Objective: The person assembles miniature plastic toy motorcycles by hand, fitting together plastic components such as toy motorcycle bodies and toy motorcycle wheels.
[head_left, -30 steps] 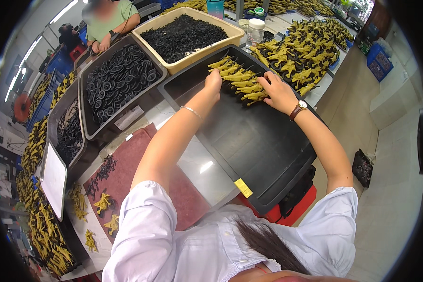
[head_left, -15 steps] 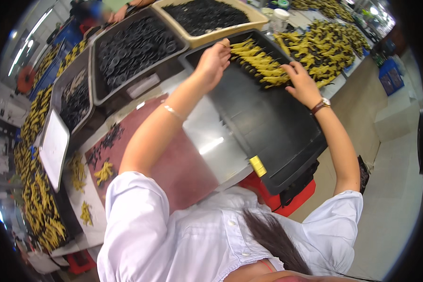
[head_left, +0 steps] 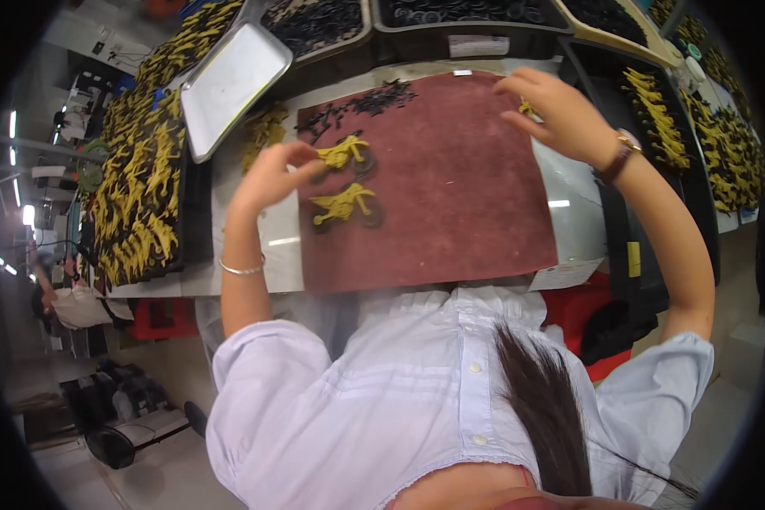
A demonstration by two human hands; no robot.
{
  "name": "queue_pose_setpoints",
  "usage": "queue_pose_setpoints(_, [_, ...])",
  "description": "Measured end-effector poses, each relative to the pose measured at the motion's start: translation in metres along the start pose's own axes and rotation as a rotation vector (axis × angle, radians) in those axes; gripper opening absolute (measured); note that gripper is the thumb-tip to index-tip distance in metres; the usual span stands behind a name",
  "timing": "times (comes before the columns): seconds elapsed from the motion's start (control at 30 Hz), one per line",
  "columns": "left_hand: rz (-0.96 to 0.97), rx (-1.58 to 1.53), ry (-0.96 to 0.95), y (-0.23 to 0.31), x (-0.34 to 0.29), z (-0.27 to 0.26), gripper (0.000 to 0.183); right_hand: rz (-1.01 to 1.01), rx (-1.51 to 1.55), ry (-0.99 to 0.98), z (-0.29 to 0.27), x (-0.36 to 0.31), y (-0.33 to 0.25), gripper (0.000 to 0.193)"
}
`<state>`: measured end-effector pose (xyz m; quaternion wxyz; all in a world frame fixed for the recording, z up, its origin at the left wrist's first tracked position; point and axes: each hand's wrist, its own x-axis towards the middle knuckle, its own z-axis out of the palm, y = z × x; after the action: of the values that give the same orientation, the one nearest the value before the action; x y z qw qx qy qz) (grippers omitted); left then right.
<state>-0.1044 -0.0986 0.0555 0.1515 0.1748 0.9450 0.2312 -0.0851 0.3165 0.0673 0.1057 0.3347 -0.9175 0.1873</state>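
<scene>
My left hand [head_left: 272, 177] is at the left edge of a dark red mat [head_left: 450, 204]. Its curled thumb and forefinger close on the tail end of a yellow toy motorcycle [head_left: 346, 153] with dark wheels. Just below it on the mat is a second yellow toy motorcycle [head_left: 345, 204]. Over the mat's upper right edge hovers my right hand [head_left: 561, 117], thumb and fingers spread apart. A small yellow piece [head_left: 527, 109] shows in that gap, mostly covered by the hand; whether it touches the hand is unclear. Small black parts [head_left: 357, 109] lie scattered near the mat's upper left.
A black tray [head_left: 688, 178] at right carries a row of yellow motorcycle parts [head_left: 654, 115]. Bins of black parts [head_left: 467, 30] line the far side. At left are a tilted metal tray [head_left: 234, 81], loose yellow pieces [head_left: 265, 132] and a large pile of yellow-and-black toys [head_left: 140, 187].
My view has swung from the black tray toward the mat. Both hands have left the row in that tray; the left is now at the motorcycles, the right above the mat's edge.
</scene>
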Motion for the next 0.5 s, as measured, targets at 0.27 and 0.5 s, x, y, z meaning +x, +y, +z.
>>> queue_pose_setpoints(0.27, [0.217, 0.044, 0.271, -0.027, -0.047, 0.083, 0.041, -0.168, 0.118, -0.155, 0.169, 0.138, -0.087, 0.031])
queue_pose_setpoints(0.5, [0.064, -0.069, 0.132, -0.018, -0.064, 0.085, 0.045, 0.007, 0.253, -0.305, 0.174, 0.152, -0.088, 0.044])
